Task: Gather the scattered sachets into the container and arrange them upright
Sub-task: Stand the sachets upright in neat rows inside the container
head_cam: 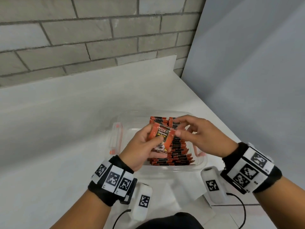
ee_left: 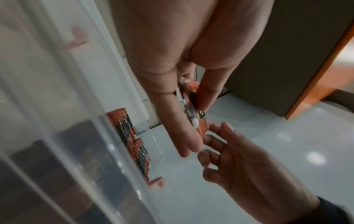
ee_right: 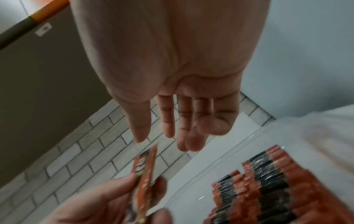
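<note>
the head view alone shows the whole layout: the clear container [head_cam: 158, 169] sits on the white counter [head_cam: 49, 129], with packed sachets [head_cam: 178, 146] standing upright in rows along its 3 o'clock side, and both hands above it. only here can "d2x" be read on the held sachet [head_cam: 162, 138].

the left wrist view shows the left hand [ee_left: 172, 75] from underneath: thumb on one face of the small stack of sachets [ee_left: 193, 112], fingers on the other, curled and pinching it. the container's wall [ee_left: 76, 121] is blurred at 9 o'clock, with sachets [ee_left: 132, 139] behind it.

the right wrist view shows the stack edge-on [ee_right: 145, 178] at 6 o'clock, and the packed rows [ee_right: 268, 189] at 4 o'clock.

left hand [head_cam: 145, 144]: closed round the stack, holding it above the container's middle.

right hand [head_cam: 198, 131]: at 3 o'clock of the stack, its thumb and forefinger meet the top sachet's right edge; whether they actually pinch it i cannot tell. in its own view the right hand [ee_right: 172, 75] has fingers fairly straight and loosely spread, just apart from the sachet's tip.
</note>
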Available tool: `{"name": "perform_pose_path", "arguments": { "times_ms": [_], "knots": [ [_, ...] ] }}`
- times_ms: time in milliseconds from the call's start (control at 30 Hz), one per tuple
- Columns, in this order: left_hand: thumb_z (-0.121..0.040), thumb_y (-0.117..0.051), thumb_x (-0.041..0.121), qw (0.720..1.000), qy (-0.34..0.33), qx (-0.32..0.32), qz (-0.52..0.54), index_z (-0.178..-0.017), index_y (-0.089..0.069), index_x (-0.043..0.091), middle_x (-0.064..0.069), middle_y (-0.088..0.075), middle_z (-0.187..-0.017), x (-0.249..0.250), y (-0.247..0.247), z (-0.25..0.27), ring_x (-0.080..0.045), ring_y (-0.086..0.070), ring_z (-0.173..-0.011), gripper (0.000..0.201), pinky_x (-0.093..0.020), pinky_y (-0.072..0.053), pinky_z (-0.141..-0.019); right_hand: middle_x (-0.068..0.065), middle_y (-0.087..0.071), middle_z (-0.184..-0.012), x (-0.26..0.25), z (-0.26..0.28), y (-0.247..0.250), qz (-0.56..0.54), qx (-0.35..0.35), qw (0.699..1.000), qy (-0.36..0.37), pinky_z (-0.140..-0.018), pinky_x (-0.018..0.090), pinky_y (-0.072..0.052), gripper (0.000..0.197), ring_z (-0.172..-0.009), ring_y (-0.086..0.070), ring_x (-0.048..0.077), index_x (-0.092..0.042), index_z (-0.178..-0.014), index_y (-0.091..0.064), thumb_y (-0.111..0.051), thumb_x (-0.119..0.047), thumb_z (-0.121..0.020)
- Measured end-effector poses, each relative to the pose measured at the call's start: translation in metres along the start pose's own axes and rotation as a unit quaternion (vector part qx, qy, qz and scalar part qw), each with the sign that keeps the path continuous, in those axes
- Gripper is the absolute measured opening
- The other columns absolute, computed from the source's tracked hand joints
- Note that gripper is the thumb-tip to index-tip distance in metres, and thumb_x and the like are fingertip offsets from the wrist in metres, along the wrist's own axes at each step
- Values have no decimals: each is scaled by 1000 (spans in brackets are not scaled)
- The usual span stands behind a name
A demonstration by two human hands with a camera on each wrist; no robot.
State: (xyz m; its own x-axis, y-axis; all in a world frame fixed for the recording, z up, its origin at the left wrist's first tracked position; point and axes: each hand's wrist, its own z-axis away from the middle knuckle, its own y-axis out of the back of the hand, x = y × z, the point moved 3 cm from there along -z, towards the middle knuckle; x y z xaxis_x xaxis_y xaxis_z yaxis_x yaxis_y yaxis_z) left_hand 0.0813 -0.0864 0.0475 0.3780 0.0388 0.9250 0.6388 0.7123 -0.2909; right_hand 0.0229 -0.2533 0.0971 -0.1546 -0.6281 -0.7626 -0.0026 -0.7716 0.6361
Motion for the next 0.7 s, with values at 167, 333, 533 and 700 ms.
{"name": "perform_pose_path", "arguments": {
  "times_ms": [167,333,533,700],
  "knots": [
    [-91,-59,10,999,-2,0,-54,-113,-59,13,-6,-69,-98,-3,-14,-2,-24,-69,-89,22,-36,-59,-70,-12,-65,-79,-7,1,-7,-26,-29,999,10,-53,10,-46,19,-64,-62,-3,-17,-106,-63,-63,-8,-89],
    [-91,-58,34,984,68,156,-50,-112,-56,23,1,-63,-111,-1,9,-4,-18,-62,-101,23,-34,-49,-81,-7,-71,-74,17,11,8,69,-6,998,16,-70,29,-53,9,-69,-65,10,-18,-97,-66,-61,-14,-90],
    [-92,-56,36,970,143,193,-30,-132,-40,26,5,-40,-124,-5,19,-7,-17,-32,-114,45,-51,-29,-105,-8,-66,-76,39,28,-2,151,-90,984,5,-70,30,-50,20,-69,-61,11,-31,-86,-56,-57,-12,-92],
    [-93,-54,36,969,180,168,-16,-124,-39,25,7,-47,-106,-12,11,-6,-15,-47,-97,36,-44,-41,-88,-8,-62,-77,45,33,-17,193,-143,971,6,-66,30,-47,12,-70,-59,16,-23,-96,-59,-49,-15,-96]
  ]
}}
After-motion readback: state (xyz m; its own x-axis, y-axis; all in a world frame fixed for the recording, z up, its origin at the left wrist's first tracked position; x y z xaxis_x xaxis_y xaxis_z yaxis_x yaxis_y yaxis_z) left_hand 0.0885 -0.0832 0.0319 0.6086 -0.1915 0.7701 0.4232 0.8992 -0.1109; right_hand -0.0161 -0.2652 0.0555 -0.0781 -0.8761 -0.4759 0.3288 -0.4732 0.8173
